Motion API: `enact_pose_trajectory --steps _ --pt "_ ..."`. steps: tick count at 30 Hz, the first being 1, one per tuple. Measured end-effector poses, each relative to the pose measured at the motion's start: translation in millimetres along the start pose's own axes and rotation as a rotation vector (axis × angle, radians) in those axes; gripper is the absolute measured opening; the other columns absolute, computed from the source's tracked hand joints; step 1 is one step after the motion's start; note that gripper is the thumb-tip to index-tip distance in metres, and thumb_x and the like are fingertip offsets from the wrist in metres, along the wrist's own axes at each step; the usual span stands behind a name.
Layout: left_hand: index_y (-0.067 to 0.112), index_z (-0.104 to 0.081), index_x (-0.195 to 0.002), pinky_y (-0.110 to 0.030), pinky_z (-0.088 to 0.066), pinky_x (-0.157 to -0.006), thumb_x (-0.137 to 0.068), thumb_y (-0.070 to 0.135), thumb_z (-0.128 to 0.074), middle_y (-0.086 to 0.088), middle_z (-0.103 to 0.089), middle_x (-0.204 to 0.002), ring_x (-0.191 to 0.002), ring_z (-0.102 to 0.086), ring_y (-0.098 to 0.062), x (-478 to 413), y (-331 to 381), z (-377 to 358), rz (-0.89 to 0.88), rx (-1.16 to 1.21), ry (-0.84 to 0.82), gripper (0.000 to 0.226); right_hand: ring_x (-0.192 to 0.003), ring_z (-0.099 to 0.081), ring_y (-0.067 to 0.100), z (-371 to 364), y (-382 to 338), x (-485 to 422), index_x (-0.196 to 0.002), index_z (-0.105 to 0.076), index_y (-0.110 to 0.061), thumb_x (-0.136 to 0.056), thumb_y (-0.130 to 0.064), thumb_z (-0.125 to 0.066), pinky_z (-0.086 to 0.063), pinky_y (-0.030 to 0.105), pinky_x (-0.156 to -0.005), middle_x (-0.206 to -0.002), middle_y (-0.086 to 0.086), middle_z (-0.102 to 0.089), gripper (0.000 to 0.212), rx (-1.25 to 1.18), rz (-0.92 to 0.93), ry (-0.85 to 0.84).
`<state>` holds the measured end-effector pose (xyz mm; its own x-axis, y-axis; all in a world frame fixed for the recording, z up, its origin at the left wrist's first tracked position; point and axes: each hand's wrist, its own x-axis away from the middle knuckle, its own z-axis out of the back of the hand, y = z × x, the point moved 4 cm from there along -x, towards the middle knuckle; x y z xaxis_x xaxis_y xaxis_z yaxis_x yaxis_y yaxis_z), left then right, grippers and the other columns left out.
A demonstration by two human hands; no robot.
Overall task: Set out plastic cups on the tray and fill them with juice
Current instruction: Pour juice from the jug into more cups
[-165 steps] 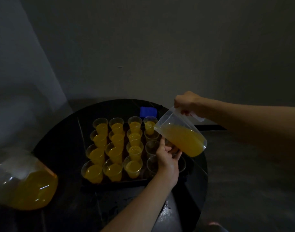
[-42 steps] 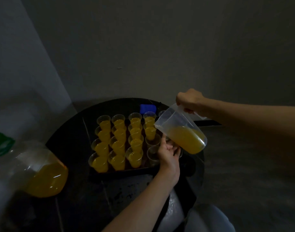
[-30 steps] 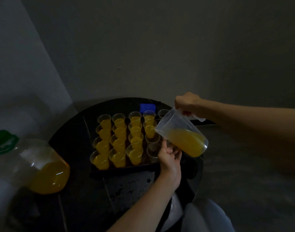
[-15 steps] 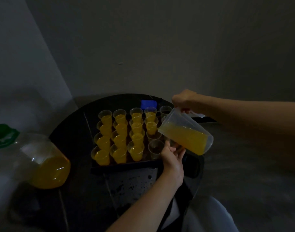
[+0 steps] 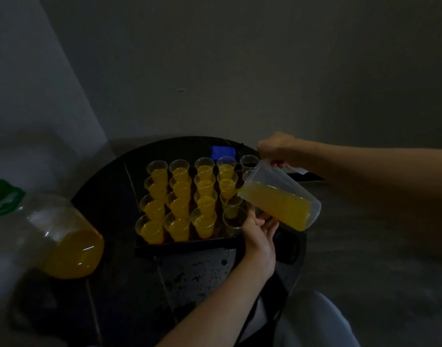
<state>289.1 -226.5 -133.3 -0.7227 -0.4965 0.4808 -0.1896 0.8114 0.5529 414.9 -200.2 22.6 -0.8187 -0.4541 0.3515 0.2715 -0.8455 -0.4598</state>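
Note:
A dark tray [image 5: 185, 245] on a round black table [image 5: 109, 201] holds rows of clear plastic cups. Three columns and the two back cups of the fourth are full of orange juice [image 5: 178, 204]. My right hand [image 5: 275, 146] grips the handle of a clear jug [image 5: 280, 201] half full of juice. The jug is tilted left, its spout over the third-row cup [image 5: 230, 200] of the fourth column. In front of that one, a cup [image 5: 233, 221] looks almost empty. My left hand [image 5: 258, 237] holds a cup [image 5: 261, 214] at the tray's front right between thumb and fingers, partly hidden under the jug.
A big clear bottle [image 5: 64, 251] with a green cap [image 5: 2, 196] and some juice stands at the near left. A blue object [image 5: 223, 152] lies behind the tray. Two empty cups [image 5: 248, 162] stand at the back right. Walls close off the back and left.
The fourth column's second cup has been filled. The jug has come down and forward and now tips over the third-row cup. My left hand has stayed at the front right cups.

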Motion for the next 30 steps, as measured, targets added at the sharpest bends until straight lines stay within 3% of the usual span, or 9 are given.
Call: enact_pose_trajectory --steps 4,19,30 --pt "0.02 -0.048 -0.148 -0.048 -0.037 -0.117 -0.09 0.002 -0.028 -0.015 -0.059 -0.136 -0.123 -0.058 -0.03 0 -1 0 0.001 0.001 -0.008 0.064 -0.057 -0.044 0.011 -1 0 0 -0.088 -0.054 -0.009 -0.103 -0.029 -0.045 -0.035 0.02 -0.049 -0.072 0.005 -0.05 0.026 0.018 -0.013 -0.006" --pt "0.02 -0.05 -0.146 -0.047 -0.037 -0.117 -0.088 0.002 -0.029 -0.015 -0.063 -0.132 -0.122 -0.059 -0.028 8 -3 -4 0.003 0.019 -0.031 0.064 -0.055 -0.041 0.012 6 -1 11 -0.078 -0.05 -0.011 -0.102 -0.025 -0.045 -0.033 0.02 -0.048 -0.067 0.004 -0.047 0.029 0.086 0.004 0.002" --pt "0.019 -0.048 -0.147 -0.047 -0.037 -0.117 -0.086 0.001 -0.03 -0.016 -0.064 -0.128 -0.12 -0.06 -0.029 7 -4 -1 0.018 0.046 -0.008 0.066 -0.055 -0.041 0.011 1 2 6 -0.081 -0.051 -0.011 -0.104 -0.029 -0.043 -0.034 0.019 -0.049 -0.068 0.004 -0.048 0.03 0.055 -0.006 0.004"
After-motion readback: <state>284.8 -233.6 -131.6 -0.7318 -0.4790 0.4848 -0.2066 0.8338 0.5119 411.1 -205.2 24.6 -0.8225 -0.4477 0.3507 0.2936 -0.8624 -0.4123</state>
